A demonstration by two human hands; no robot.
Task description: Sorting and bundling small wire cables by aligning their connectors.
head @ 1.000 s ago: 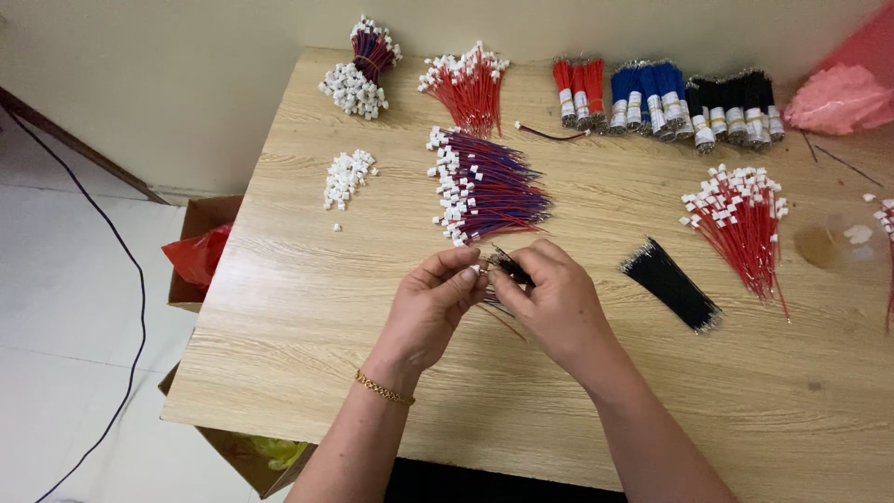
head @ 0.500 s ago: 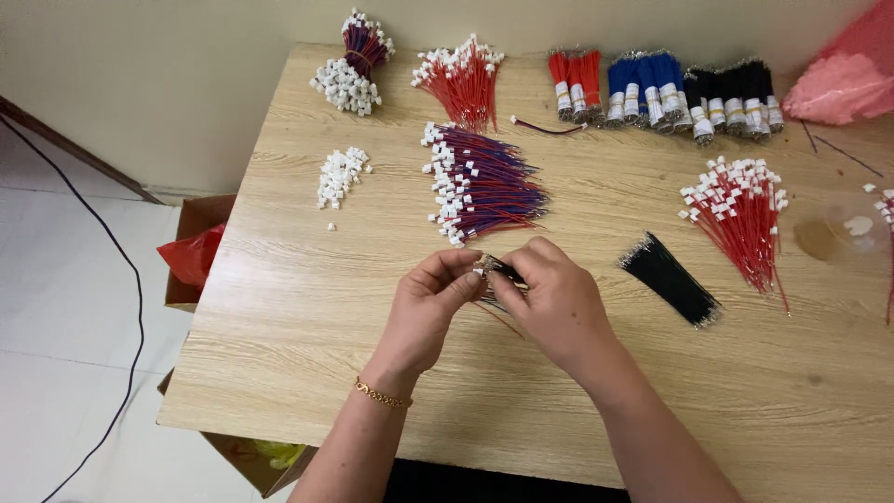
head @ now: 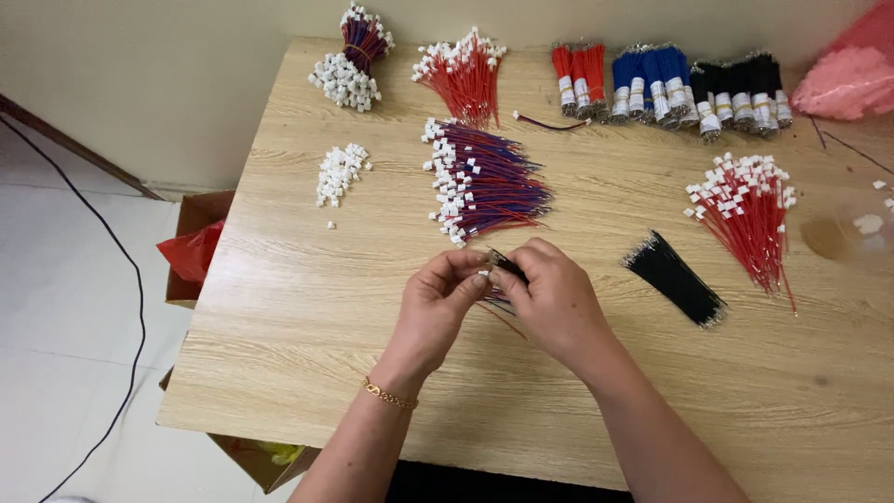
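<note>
My left hand (head: 438,303) and my right hand (head: 551,293) meet over the middle of the wooden table (head: 307,307). Between their fingertips they pinch a small white plastic connector (head: 484,274) with thin wires; a black wire end shows above my right thumb and a red wire (head: 507,323) trails beneath the hands. Just behind the hands lies a fan of red and blue wires with white connectors (head: 484,182). A gold bracelet (head: 388,395) is on my left wrist.
A bundle of black wires (head: 675,278) lies right of my hands, red connector wires (head: 750,214) further right. Loose white connectors (head: 337,172) sit at left. Red, blue and black wire bundles (head: 670,84) line the back edge. A cardboard box (head: 191,247) stands on the floor.
The hands stay together at the table's middle; the fingers shift slightly on the connector and wires. Nothing else on the table has moved.
</note>
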